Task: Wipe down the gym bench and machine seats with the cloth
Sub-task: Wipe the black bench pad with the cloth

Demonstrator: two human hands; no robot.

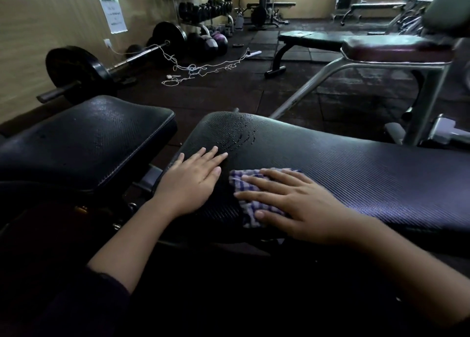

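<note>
On bench pad [343, 153]: our right hand [305, 204], fingers spread, presses cloth [250, 204] flat; left hand [190, 181], fingers straight, braces. Cloth judged light, limp; bunches unless palmed flat.

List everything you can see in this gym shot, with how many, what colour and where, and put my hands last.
bench pad: one, black, front, wet drops near its far end
seat pad: one, black, left
cloth: one, purple and white check, on the bench pad
barbell: one, black plates, floor by the wall
cord: one, white, tangled on the floor
flat bench: one, black, behind
dumbbell rack: one, black, far wall
left hand: flat on the bench pad
right hand: presses the cloth
</note>
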